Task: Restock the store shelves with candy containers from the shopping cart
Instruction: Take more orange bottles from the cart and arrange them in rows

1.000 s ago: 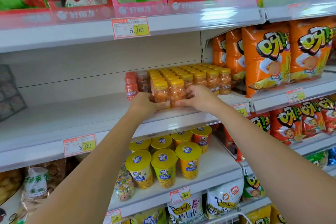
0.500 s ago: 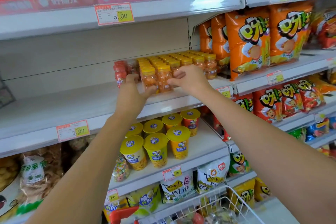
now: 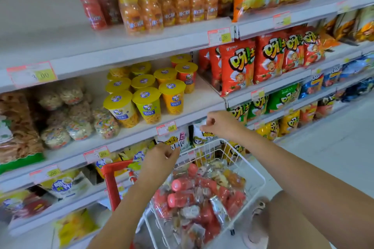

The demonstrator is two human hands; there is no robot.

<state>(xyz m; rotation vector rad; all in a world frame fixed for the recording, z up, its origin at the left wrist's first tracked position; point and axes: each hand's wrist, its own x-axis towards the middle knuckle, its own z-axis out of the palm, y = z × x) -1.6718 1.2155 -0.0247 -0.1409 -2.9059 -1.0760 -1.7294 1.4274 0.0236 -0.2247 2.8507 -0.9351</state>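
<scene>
two grips show, the left grip (image 3: 162, 156) and the right grip (image 3: 219, 125), and there is one shopping cart (image 3: 110, 186). the upper shelf (image 3: 60, 42) carries two red-capped candy bottles (image 3: 93, 11) and six yellow-capped candy bottles (image 3: 149, 11) that can be told apart; blur hides any more behind. the lower shelf (image 3: 202, 103) carries at least nine yellow-lidded cups (image 3: 148, 105). four red snack bags (image 3: 236, 64) face front. the cart's bottles (image 3: 180, 198) are too blurred to count.

Bare forearms (image 3: 125, 208) lead to left hand (image 3: 162, 157) and right hand (image 3: 219, 124); blurred pale footwear (image 3: 256, 232).
</scene>
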